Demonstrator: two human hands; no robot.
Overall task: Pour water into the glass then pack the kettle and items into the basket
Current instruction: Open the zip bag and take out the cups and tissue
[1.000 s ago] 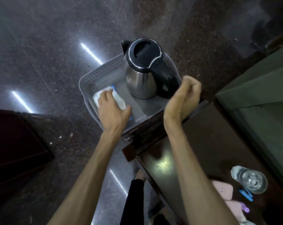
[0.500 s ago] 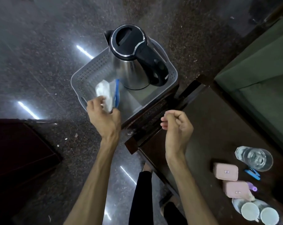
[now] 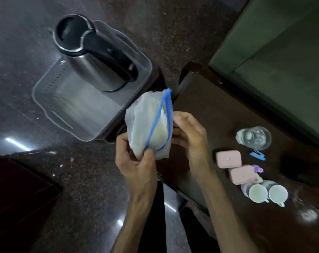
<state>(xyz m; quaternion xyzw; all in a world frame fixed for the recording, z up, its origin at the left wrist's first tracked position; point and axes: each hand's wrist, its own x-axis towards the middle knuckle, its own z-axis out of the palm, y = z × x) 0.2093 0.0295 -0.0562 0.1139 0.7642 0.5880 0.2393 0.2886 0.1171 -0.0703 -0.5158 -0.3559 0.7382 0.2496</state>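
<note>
A steel kettle (image 3: 92,64) with a black lid and handle stands inside the grey plastic basket (image 3: 45,92) at the table's far left corner. A white zip bag with a blue seal (image 3: 147,128) is held upright over the table edge, just right of the basket. My left hand (image 3: 136,165) grips the bag's bottom corner. My right hand (image 3: 189,139) holds its right side by the seal. A glass of water (image 3: 253,137) stands on the dark wooden table (image 3: 219,110) to the right.
Two pink cases (image 3: 228,158) (image 3: 243,174), a blue clip (image 3: 257,155), a purple item (image 3: 257,168) and two white cups (image 3: 258,193) (image 3: 277,193) lie on the table's right part. A green sofa (image 3: 283,52) borders the table. Polished dark floor lies left.
My left hand lifted the zip bag out of the basket and brought it right, over the table edge. My right hand came in and took hold of its other side.
</note>
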